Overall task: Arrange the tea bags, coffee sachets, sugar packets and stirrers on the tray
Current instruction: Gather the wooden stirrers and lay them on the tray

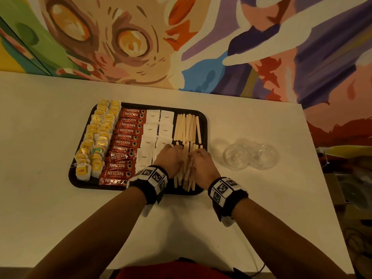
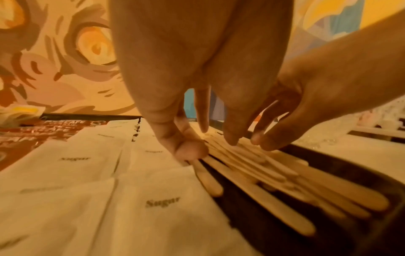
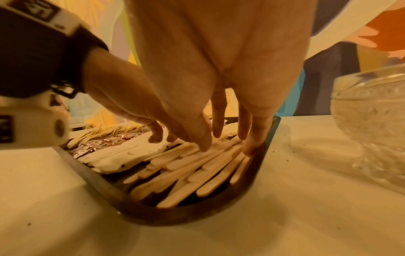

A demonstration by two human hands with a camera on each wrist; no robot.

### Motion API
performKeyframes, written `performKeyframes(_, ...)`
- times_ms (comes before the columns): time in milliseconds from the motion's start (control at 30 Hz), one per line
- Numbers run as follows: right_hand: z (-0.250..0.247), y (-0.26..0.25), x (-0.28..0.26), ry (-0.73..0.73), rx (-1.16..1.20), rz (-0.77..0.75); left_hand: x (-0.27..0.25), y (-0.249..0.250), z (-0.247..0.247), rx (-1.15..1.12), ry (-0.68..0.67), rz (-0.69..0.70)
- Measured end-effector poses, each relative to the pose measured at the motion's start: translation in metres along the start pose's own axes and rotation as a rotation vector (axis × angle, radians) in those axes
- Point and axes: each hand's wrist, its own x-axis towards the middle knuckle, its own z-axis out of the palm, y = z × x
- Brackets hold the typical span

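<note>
A black tray (image 1: 204, 125) holds columns of yellow tea bags (image 1: 94, 141), red Nescafe sachets (image 1: 125, 141), white sugar packets (image 1: 150, 129) and wooden stirrers (image 1: 187, 125). Both hands lie over the near bunch of stirrers (image 1: 186, 174) at the tray's right front. My left hand (image 1: 171, 156) rests with straight fingers on the stirrers' left side, thumb (image 2: 188, 150) against one stick (image 2: 208, 178). My right hand (image 1: 201, 160) presses straight fingers (image 3: 252, 145) down on the stirrers (image 3: 192, 175) by the tray's right rim (image 3: 260, 166).
Two clear glass bowls (image 1: 249, 157) stand on the white table (image 1: 50, 198) just right of the tray; one bowl (image 3: 372, 121) is close to my right hand. A painted mural wall (image 1: 181, 37) rises behind. The table's right edge drops off past the bowls.
</note>
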Motion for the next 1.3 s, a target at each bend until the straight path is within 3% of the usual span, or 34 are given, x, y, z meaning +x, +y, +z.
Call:
performKeyframes(200, 0.010, -0.004, -0.004, 0.009, -0.072, -0.068, 0.007, 0.004, 0.003, 0.021, -0.051, -0.019)
performKeyframes(267, 0.010, -0.002, -0.012, -0.025, -0.072, -0.062, 0.010, -0.002, 0.005, 0.022, 0.007, -0.024)
performKeyframes(400, 0.010, -0.002, -0.021, -0.106, 0.028, 0.020, 0.009, -0.003, 0.006, -0.030, -0.005, -0.040)
performKeyframes(500, 0.010, -0.004, -0.018, -0.056, 0.092, 0.062, 0.004, -0.002, 0.006, -0.048, -0.003, -0.018)
performKeyframes(667, 0.001, -0.013, -0.013, 0.045, -0.016, 0.074, 0.001, -0.006, 0.008, -0.137, 0.140, -0.069)
performKeyframes(833, 0.012, -0.023, 0.001, -0.030, -0.101, 0.094, -0.006, 0.001, 0.012, -0.073, 0.042, -0.043)
performKeyframes(967, 0.016, -0.020, 0.004, 0.021, -0.070, 0.149, -0.004, -0.007, 0.016, -0.223, 0.120, -0.169)
performKeyframes(1067, 0.019, -0.017, 0.004, 0.033, -0.068, 0.191, -0.007, -0.009, 0.015, -0.208, 0.159, -0.204)
performKeyframes(1300, 0.017, -0.023, 0.008, 0.094, 0.059, 0.243, -0.008, -0.002, 0.017, -0.185, 0.099, -0.152)
